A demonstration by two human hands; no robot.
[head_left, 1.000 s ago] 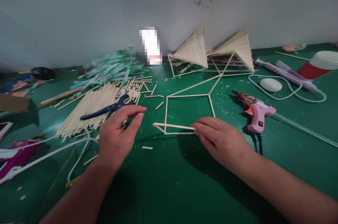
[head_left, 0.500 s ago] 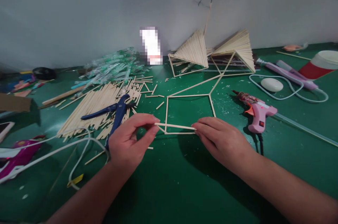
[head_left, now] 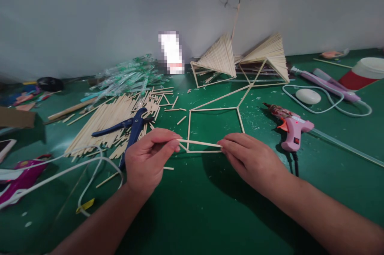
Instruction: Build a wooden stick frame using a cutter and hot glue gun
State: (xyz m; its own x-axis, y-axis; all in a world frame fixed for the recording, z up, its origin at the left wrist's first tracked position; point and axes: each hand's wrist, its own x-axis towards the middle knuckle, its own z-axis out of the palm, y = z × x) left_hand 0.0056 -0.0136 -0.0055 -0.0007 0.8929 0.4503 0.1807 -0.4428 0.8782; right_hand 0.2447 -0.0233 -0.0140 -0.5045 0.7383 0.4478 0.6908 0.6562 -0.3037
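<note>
A thin wooden stick (head_left: 200, 143) spans the gap between my two hands, slightly lower at its right end. My left hand (head_left: 150, 157) pinches the left end with thumb and fingers. At the other end, my right hand (head_left: 250, 157) has its fingertips closed on the stick. Just beyond the hands is an open frame of joined sticks (head_left: 214, 109), with a square part near me and longer sticks meeting at a point behind. My right fingers hide its near right corner, so I cannot tell whether they touch it.
A blue cutter (head_left: 136, 129) rests on a pile of wooden sticks (head_left: 102, 121) at left. To the right stands a pink glue gun (head_left: 295, 129). Two ribbed stick structures (head_left: 220, 57) sit by the wall. A purple glue gun (head_left: 25, 175) and white cable (head_left: 102, 159) lie left.
My left hand has shifted very slightly, its fingers still on the stick's left end. The right hand and the stick look almost the same.
</note>
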